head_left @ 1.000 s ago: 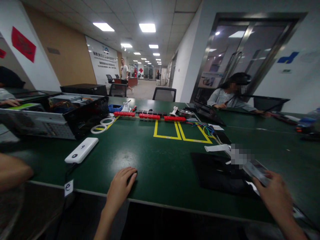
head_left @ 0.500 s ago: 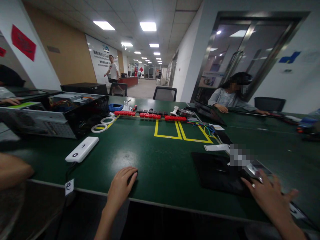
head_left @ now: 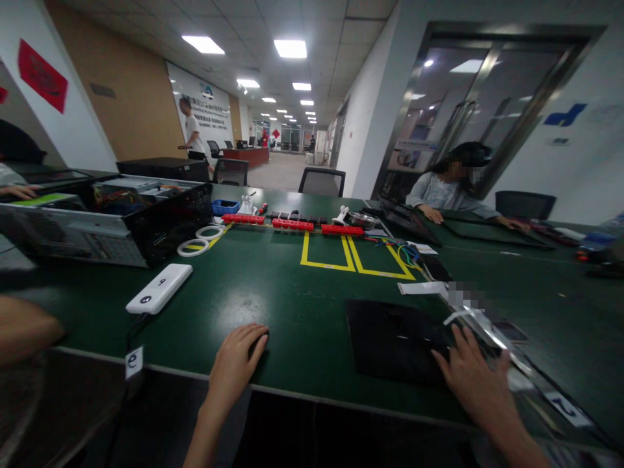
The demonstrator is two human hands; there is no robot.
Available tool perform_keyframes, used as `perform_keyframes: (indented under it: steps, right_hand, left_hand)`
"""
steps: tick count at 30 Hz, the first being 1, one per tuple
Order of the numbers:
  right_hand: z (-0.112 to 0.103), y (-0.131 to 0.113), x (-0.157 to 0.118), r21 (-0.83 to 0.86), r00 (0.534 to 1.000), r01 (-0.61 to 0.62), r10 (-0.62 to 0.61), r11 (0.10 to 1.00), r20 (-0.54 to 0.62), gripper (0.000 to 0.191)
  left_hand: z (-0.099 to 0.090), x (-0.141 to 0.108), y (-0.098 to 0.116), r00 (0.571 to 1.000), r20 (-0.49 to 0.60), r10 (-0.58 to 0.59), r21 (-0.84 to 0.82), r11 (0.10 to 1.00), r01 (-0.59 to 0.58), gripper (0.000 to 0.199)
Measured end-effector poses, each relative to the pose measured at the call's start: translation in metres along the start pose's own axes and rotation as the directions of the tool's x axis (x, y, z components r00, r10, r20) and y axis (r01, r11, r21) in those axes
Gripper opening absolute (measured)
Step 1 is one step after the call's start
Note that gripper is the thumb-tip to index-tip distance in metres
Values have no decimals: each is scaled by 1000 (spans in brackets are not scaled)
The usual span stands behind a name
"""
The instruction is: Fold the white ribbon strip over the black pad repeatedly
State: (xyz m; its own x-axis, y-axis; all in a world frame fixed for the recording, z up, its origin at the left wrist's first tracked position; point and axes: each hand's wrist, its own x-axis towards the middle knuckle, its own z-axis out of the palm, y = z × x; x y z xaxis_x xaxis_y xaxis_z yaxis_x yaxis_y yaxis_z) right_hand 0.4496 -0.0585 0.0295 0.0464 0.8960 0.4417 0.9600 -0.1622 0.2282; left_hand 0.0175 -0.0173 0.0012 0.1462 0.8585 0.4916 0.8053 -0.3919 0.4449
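Note:
My left hand [head_left: 238, 357] rests palm down near the table's front edge, its fingers extended and lightly bent. A dark patch shows between its thumb and fingers; I cannot tell whether it is shadow or an object. My right hand [head_left: 480, 374] has its fingers spread over the right edge of a flat black panel [head_left: 390, 344], touching it. The panel lies on the green table [head_left: 292, 325], with a slight recess in its surface. Just beyond the fingers runs a shiny silver strip [head_left: 497, 338].
A computer case [head_left: 97, 227] lies at the left, with white rings [head_left: 192, 248] beside it. A white power bank [head_left: 160, 289] is nearer. Red strips [head_left: 292, 225] and yellow tape outlines [head_left: 353, 266] mark the table's far side. Another person [head_left: 451, 185] sits at the right.
The black panel has slid left together with my right hand. My left hand stays in place. The person walking in the background has moved left.

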Motion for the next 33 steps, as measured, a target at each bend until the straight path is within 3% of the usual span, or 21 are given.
perform_keyframes:
  steps: [4,8,12,15,18,21,24,27,28,31,33]
  right_hand:
    - [-4,-44,-8,-102,991,123,-117,987,63,35]
    - [-21,-97,-9,-61,1000,5,-4,998,20,34]
    - [-36,-144,-5,25,1000,-16,16,1000,4,29]
    - [-38,-167,-2,128,1000,-18,18,992,-5,27]
    - [-38,-172,1,241,1000,-15,16,970,-3,28]
    - [-41,-152,8,293,1000,-9,10,956,-2,29]
    - [-46,-105,19,229,980,-155,179,961,-88,33]
    - [-49,-46,31,201,877,-395,433,896,-206,42]
    - [-47,-27,33,186,824,-491,523,851,-217,46]
    - [-35,20,39,96,798,-594,600,799,-55,60]
    - [-24,40,42,46,811,-585,584,810,40,63]
  left_hand:
    - [-1,0,1,1000,-4,-1,0,1000,1,26]
    - [-3,0,1,999,28,35,-2,999,-35,27]
    - [-6,0,1,984,129,126,-14,992,-125,36]
    - [-9,1,2,960,223,169,9,984,-175,53]
    - [-12,3,3,935,312,167,39,981,-189,64]
    - [-14,4,5,912,379,155,44,982,-185,77]
    - [-13,5,8,907,394,150,34,984,-178,82]
    - [-11,6,10,908,391,149,29,984,-174,77]
    - [-10,7,12,908,392,146,30,985,-172,77]
    - [-9,9,15,908,398,135,34,986,-161,76]
    - [-8,10,16,906,400,135,29,987,-160,76]
